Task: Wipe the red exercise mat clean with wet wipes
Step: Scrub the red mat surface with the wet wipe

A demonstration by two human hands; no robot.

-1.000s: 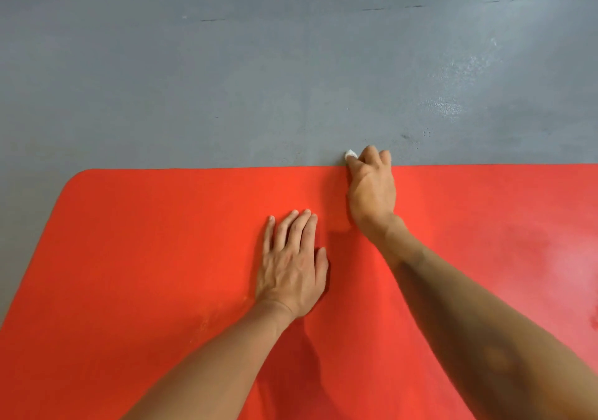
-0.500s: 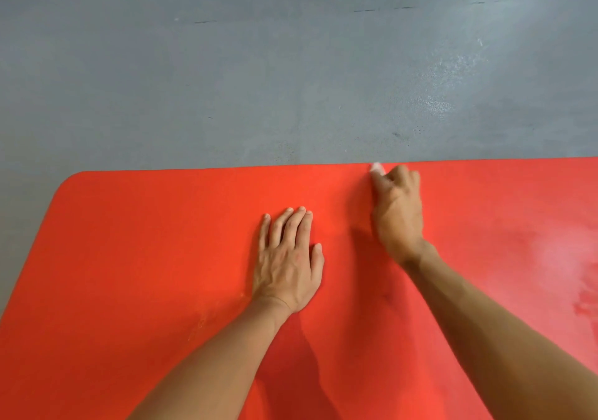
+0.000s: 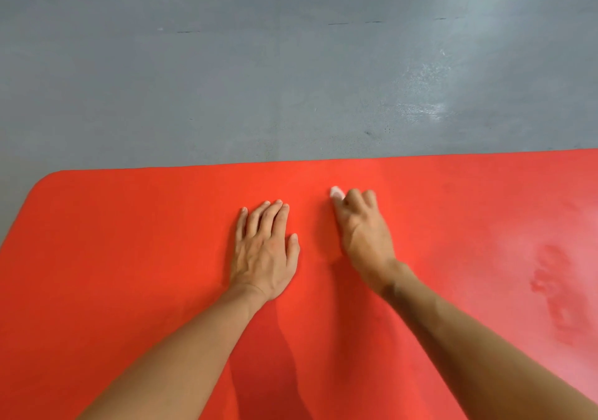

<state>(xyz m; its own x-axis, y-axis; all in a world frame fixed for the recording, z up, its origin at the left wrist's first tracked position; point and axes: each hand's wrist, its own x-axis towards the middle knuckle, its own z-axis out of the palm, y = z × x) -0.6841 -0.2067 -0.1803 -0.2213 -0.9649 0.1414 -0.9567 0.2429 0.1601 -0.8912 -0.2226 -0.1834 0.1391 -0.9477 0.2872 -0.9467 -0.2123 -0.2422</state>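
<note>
Red exercise mat (image 3: 129, 290): lies flat on the floor, filling the lower half of the view from 8 o'clock round to 4 o'clock; rounded corner at 9 o'clock; far edge runs straight across just above centre.

Left hand (image 3: 263, 254): at centre, slightly toward 7 o'clock; palm down on the mat, fingers straight and close together, pointing to 12 o'clock, thumb lying alongside; holds nothing; forearm enters from 7 o'clock.

Wet wipe (image 3: 337, 192): small white wad just right of centre, on the mat, short of the far edge; only a tip shows past the fingers, the rest hidden beneath the hand.

Right hand (image 3: 364, 235): just right of centre, near the left hand but apart from it; fingers curled over the wet wipe, pressing it against the mat; knuckles up; forearm enters from 5 o'clock.

Pale patch (image 3: 534, 258): on the mat at 3 to 4 o'clock, with darker red blotches inside it; whether damp or worn cannot be told.

Grey floor (image 3: 226, 80): upper half, 10 to 2 o'clock; glossy sheen at 2 o'clock; thin dark marks near 12 o'clock.
</note>
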